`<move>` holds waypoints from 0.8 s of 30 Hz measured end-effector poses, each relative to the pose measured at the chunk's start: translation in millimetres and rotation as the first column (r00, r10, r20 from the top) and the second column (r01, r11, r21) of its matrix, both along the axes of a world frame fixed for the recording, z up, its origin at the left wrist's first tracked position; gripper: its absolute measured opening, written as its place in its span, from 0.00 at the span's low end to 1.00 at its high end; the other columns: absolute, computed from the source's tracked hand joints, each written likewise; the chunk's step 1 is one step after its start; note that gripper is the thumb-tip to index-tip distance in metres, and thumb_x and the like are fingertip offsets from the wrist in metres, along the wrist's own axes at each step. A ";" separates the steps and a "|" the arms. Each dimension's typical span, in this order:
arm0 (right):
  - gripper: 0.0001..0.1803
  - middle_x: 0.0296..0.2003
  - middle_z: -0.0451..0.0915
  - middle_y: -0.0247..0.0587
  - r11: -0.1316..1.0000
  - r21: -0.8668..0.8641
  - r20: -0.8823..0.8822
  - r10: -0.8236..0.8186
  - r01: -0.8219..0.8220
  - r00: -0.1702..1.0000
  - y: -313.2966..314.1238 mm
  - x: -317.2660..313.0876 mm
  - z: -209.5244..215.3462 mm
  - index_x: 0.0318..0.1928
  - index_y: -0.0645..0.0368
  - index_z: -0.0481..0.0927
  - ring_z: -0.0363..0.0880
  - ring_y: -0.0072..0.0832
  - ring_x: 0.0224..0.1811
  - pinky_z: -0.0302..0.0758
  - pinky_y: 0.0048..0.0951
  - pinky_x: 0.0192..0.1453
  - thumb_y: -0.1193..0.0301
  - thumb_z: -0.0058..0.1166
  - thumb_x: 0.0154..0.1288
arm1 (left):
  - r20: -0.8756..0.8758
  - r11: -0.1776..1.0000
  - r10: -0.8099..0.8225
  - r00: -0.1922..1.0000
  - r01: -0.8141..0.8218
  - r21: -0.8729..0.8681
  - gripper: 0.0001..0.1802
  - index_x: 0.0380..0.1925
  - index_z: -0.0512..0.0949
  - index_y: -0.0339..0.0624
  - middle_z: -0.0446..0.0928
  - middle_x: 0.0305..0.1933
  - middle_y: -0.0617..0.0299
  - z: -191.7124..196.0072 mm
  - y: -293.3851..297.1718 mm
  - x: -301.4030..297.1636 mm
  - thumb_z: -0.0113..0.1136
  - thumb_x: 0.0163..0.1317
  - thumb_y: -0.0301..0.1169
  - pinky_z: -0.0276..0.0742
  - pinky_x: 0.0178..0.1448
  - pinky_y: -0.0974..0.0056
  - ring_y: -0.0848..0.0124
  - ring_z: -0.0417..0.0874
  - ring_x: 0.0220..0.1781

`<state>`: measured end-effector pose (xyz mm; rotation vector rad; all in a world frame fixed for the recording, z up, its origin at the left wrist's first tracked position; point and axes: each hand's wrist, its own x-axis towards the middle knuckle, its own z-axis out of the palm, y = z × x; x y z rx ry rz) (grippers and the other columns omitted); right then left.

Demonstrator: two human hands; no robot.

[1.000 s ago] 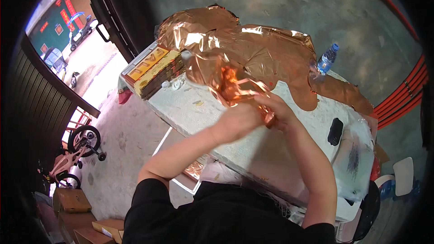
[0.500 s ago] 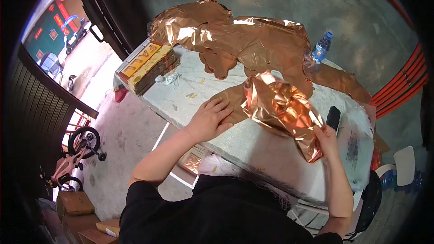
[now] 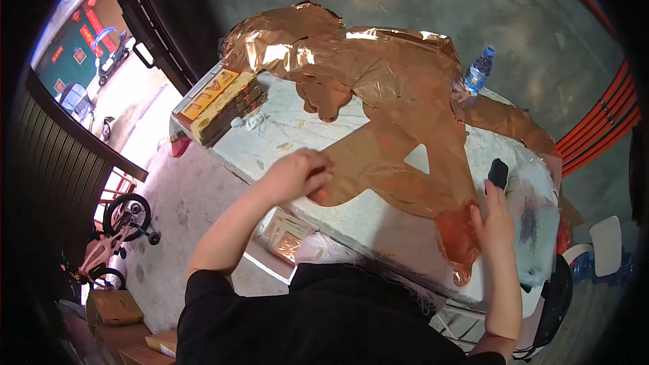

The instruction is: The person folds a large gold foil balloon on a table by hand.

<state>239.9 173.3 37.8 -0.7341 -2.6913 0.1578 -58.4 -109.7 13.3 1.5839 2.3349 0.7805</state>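
A flat, uninflated copper-coloured foil balloon (image 3: 389,145) lies spread over the near half of the white-covered table, with a triangular gap between two lobes. My left hand (image 3: 297,174) is over the tip of its left lobe, fingers loosely bent and the thumb apart. Beside the reddish, crinkled end of the right lobe is my right hand (image 3: 495,222), thumb at the foil's edge and fingers stretched forward. The fingertips reach the lower end of a small black object (image 3: 498,172), whose kind I cannot make out. Neither hand visibly grips anything.
More copper foil (image 3: 284,37) is heaped along the table's far side. A yellow-and-orange stack of packets (image 3: 226,105) and white string (image 3: 251,123) lie at the left. A water bottle (image 3: 480,71) stands at the back right. Below the near edge sits an open white drawer (image 3: 260,253).
The bunched foil in my right hand has been laid out flat toward me. That hand has let go of it and sits by the black object. My left hand has lifted and drawn slightly left.
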 end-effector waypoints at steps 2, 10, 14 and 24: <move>0.28 0.53 0.72 0.54 0.996 0.010 -0.022 0.092 -0.092 0.996 -6.1 -7.4 -2.1 0.59 0.61 0.68 0.73 0.50 0.54 0.73 0.42 0.56 0.71 0.59 0.58 | -0.014 0.999 0.027 1.000 -0.028 -0.027 0.15 0.44 0.79 0.40 0.78 0.44 0.51 -1.5 9.5 -25.8 0.63 0.56 0.32 0.75 0.52 0.54 0.53 0.77 0.49; 0.24 0.56 0.71 0.51 0.913 -0.068 0.000 0.404 -0.403 0.915 -31.5 -81.2 -17.3 0.53 0.63 0.73 0.72 0.48 0.57 0.72 0.40 0.59 0.68 0.62 0.57 | -0.399 0.973 0.194 0.896 -0.124 0.194 0.13 0.42 0.78 0.42 0.78 0.45 0.52 -48.2 77.1 -97.0 0.60 0.57 0.31 0.75 0.53 0.54 0.50 0.76 0.50; 0.22 0.56 0.72 0.50 0.900 -0.139 0.051 0.423 -0.413 0.905 -31.2 -133.8 -19.8 0.52 0.61 0.74 0.72 0.47 0.57 0.72 0.40 0.59 0.68 0.61 0.58 | -0.283 0.918 0.357 0.890 -0.279 0.280 0.10 0.34 0.80 0.35 0.82 0.33 0.51 -54.4 88.3 -128.0 0.57 0.59 0.31 0.77 0.44 0.51 0.47 0.81 0.37; 0.19 0.51 0.75 0.56 0.925 0.033 -0.172 0.378 -0.379 0.910 -1.2 -289.0 -43.5 0.48 0.65 0.75 0.73 0.49 0.57 0.73 0.40 0.58 0.65 0.56 0.61 | 0.117 0.851 0.320 0.940 -0.340 0.401 0.09 0.32 0.80 0.35 0.80 0.33 0.51 -46.4 78.5 -125.1 0.65 0.52 0.28 0.75 0.43 0.54 0.53 0.80 0.40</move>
